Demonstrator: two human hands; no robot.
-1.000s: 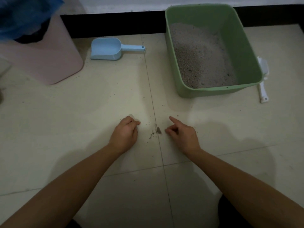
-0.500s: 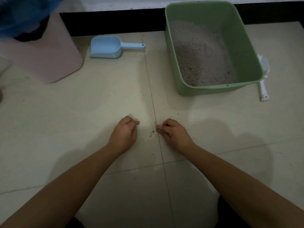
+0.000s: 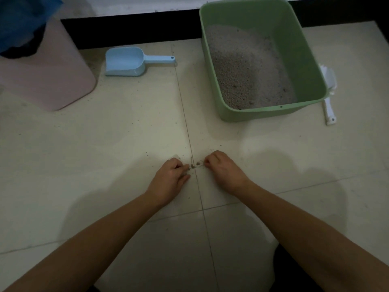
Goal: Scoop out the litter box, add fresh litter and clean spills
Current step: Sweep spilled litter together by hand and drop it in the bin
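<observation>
A small pile of spilled litter grains (image 3: 194, 165) lies on the tile joint between my hands. My left hand (image 3: 170, 180) rests on the floor just left of it with fingers curled, and a pale scrap (image 3: 175, 156) peeks out above its knuckles. My right hand (image 3: 223, 167) sits just right of the pile, its curled fingertips pinching at a thin pale strip that runs toward the left hand. The green litter box (image 3: 313, 60), with grey litter (image 3: 246, 70) heaped to its left side, stands at the back right. A light blue scoop (image 3: 126, 61) lies at the back left.
A pink bin (image 3: 52, 81) with a blue bag liner (image 3: 21, 20) stands at the far left. A white slotted scoop (image 3: 329, 95) lies on the floor right of the litter box. Stray grains dot the tiles (image 3: 105, 144) around the hands. A dark baseboard (image 3: 130, 28) runs along the wall.
My right hand curled its pointing finger and moved left to the litter pile. My left hand shifted right, so both hands now meet at the grains.
</observation>
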